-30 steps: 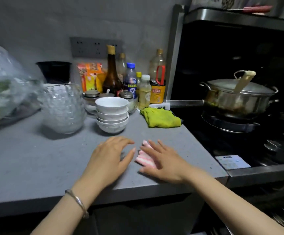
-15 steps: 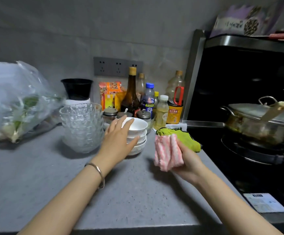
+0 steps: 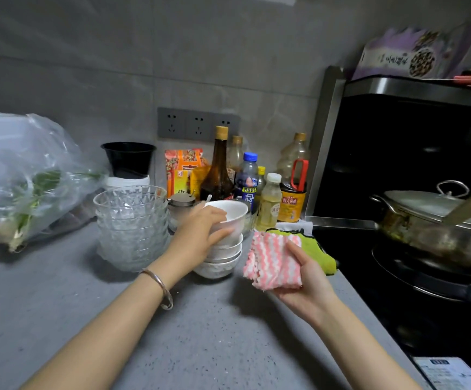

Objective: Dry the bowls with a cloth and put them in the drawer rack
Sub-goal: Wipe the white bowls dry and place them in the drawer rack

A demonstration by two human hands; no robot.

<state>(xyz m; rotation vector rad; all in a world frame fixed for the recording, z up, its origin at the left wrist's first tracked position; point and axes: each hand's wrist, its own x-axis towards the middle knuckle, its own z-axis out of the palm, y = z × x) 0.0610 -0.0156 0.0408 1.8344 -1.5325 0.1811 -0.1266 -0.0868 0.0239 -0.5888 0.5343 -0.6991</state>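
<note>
A stack of white bowls stands on the grey counter. My left hand grips the rim of the top white bowl, which sits tilted just above the stack. Held up to the right of the stack is a folded pink-and-white striped cloth, with my right hand closed on it. A stack of clear glass bowls stands to the left of the white ones. No drawer rack is in view.
Bottles and jars line the back wall behind the bowls. A green cloth lies by the stove edge. A lidded steel pot sits on the black stove at right. A plastic bag of greens lies at left.
My right hand picked the striped cloth up off the counter and raised it. My left hand moved from the counter to the white stack and closed on the top bowl.
</note>
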